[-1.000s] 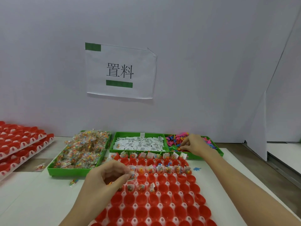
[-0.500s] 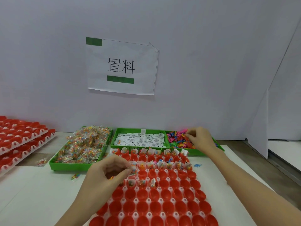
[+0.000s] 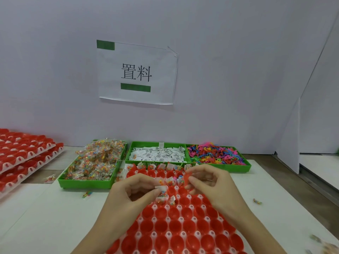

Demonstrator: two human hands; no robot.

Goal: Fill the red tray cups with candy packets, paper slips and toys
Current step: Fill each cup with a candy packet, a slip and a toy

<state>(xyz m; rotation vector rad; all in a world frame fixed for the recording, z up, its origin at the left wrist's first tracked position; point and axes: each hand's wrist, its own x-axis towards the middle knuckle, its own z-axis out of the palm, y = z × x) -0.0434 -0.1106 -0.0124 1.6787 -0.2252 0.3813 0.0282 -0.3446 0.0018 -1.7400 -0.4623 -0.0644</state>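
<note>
We're over the red tray point(image 3: 185, 226) on the white counter point(image 3: 42, 213), and the score so far looks modest: only the far rows of cups carry anything. The back row, just in front of the green bins, shows packets and white slips standing in nearly every cup, the next row has a few filled near the middle, and a couple of cups between our hands hold candy; everything nearer to us, row upon row, is bare red plastic. So by our reckoning a small share is done and most of the tray is left. Our left hand point(image 3: 135, 191) is curled, thumb and fingertips pinching a small candy packet with a paper slip point(image 3: 162, 189) right above the cups at the working edge. Our right hand point(image 3: 207, 182) is also curled, pinching a small red piece point(image 3: 189, 177) that we take for a toy, though it's too small to be sure, just above the tray and close beside the left. Supplies are no worry: the candy packet bin point(image 3: 91, 162) at left is heaped, the paper slip bin point(image 3: 157, 154) in the middle is well covered, and the toy bin point(image 3: 216, 155) at right is a colourful pile. More red trays point(image 3: 23, 153) are stacked at far left, and a few stray packets lie loose on the counter.
</note>
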